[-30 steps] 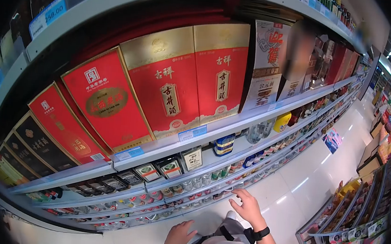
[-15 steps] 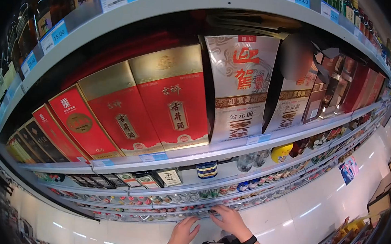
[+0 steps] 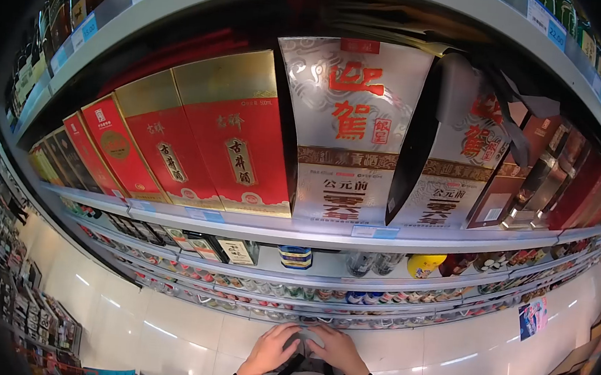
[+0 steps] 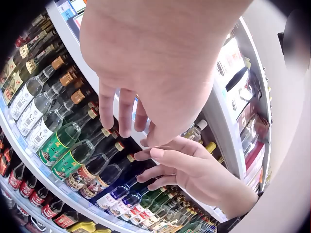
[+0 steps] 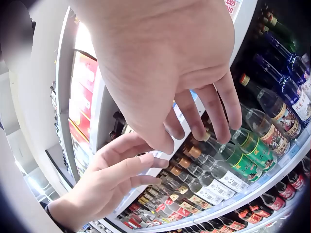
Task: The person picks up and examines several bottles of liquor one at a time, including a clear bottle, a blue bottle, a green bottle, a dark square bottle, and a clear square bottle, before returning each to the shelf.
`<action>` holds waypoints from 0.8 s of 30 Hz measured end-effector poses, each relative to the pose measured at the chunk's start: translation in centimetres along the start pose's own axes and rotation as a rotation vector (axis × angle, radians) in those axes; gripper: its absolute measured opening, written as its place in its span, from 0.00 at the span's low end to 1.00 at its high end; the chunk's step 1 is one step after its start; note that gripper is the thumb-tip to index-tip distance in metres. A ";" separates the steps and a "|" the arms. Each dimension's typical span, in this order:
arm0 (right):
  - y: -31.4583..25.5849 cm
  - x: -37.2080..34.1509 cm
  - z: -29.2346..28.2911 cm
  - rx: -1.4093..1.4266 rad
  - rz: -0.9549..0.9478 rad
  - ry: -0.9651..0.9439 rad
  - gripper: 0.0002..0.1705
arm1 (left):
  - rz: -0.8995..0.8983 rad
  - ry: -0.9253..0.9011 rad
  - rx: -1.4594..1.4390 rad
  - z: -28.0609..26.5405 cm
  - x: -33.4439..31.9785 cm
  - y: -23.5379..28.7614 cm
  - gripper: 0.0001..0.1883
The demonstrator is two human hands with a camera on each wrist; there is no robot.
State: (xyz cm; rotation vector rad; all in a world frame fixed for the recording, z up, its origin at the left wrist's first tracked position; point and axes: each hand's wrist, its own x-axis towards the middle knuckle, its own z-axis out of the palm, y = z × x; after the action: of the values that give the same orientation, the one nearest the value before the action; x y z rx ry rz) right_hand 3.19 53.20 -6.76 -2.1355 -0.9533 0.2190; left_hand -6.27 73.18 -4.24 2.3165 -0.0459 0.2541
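Note:
Low in the head view, my left hand and right hand are held close together in front of my body, fingertips almost meeting. Neither holds anything. The left wrist view has the left hand large at the top with loosely bent fingers, and the right hand just below it. From the right wrist, the right hand hangs with relaxed fingers, the left hand beside its thumb. Behind both hands stand rows of glass bottles, among them green-labelled bottles. Both wrists wear black bands.
A shelf ahead carries silver liquor boxes and red-and-gold boxes. Below are lower shelves with a blue-and-gold tin and a yellow container. Pale floor tiles run beneath; another stocked rack stands at left.
My view has swung right along the shelf, so the silver boxes are now central. Both hands have come together, the right hand moving in from farther right.

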 end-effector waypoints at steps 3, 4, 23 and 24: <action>0.3 -0.4 -0.4 0.020 0.012 -0.020 0.22 | -0.017 0.077 0.020 -0.3 0.7 0.6 0.19; 0.4 -0.5 -0.6 0.018 0.016 -0.013 0.22 | -0.013 0.100 0.017 -0.5 1.2 0.8 0.22; 6.4 -5.2 -6.4 -0.057 0.299 0.046 0.30 | -0.115 0.723 0.107 -0.1 18.9 -1.2 0.48; 6.5 -5.3 -6.7 -0.069 0.290 0.023 0.30 | -0.128 0.735 0.072 -0.1 19.1 -0.5 0.50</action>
State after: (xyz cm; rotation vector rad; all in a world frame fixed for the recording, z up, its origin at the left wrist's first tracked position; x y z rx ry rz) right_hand 5.95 42.88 -7.59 -2.3311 -0.6428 0.3067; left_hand 12.44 74.47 -0.71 2.1499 0.4805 1.0292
